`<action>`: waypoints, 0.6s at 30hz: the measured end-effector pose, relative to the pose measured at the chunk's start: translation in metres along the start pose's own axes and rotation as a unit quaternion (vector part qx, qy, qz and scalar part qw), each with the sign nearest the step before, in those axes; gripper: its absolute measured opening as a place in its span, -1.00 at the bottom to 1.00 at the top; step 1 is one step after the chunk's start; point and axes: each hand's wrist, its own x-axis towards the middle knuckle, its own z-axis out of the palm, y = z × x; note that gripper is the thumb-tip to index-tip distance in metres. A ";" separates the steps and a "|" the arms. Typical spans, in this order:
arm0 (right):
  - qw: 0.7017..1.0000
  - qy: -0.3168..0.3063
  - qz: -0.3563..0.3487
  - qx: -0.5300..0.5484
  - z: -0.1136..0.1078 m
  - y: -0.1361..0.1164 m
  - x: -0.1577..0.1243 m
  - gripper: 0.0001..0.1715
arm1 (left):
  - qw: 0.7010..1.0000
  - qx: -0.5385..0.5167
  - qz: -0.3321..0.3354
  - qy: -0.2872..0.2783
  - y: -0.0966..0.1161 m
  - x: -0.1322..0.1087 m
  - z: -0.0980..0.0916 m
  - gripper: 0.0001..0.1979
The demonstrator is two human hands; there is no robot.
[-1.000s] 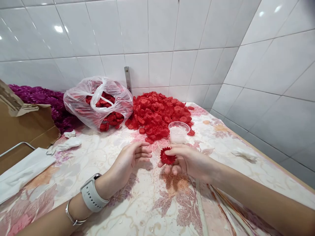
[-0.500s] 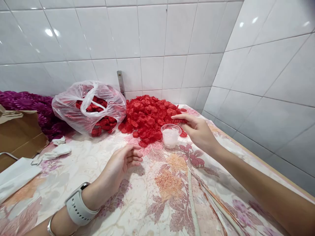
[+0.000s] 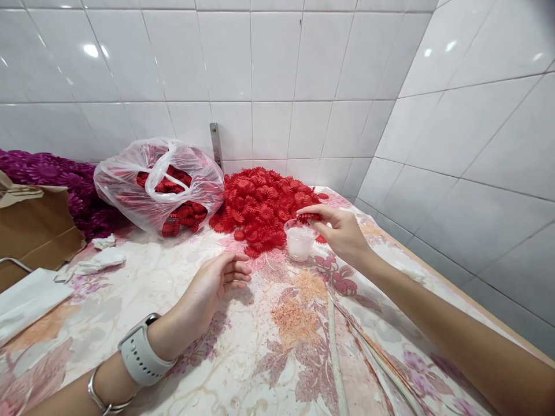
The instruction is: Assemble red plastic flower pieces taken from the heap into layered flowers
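Note:
Pinched in my right hand (image 3: 342,231) is a small red artificial flower (image 3: 309,218), held at the right rim of a clear plastic cup (image 3: 300,245). Whitish stuff fills the lower part of the cup. Just behind it spreads a heap of red artificial flowers (image 3: 264,202). My left hand (image 3: 212,289), with a watch at the wrist, rests on the flowered tablecloth (image 3: 260,335) left of the cup. Its fingers are loosely curled and apart, with nothing visible in them.
A translucent plastic bag (image 3: 125,190) of red flowers stands left of the heap. Farther left are purple flowers (image 3: 52,170), a cardboard box (image 3: 43,225) and crumpled white tissue (image 3: 97,264). Long thin strips (image 3: 336,358) lie at the front. Tiled walls bound the back and right.
My right hand has brought the red flower slightly left and down, to the cup's rim. My left hand stays about where it was. The view has shifted slightly.

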 end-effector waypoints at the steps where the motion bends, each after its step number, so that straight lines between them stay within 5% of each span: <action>1: 1.000 -0.005 0.001 0.000 0.000 0.000 0.000 -0.70 | 1.000 0.000 -0.001 0.000 0.000 0.000 0.000 -0.79; 12: 0.998 0.029 -0.019 0.056 0.005 0.009 0.001 -0.78 | 0.999 0.007 -0.005 0.036 0.002 0.001 0.003 -0.80; 18: 1.000 0.016 -0.010 -0.022 0.004 0.006 0.001 -0.65 | 1.000 0.005 -0.001 0.015 -0.001 0.003 0.000 -0.79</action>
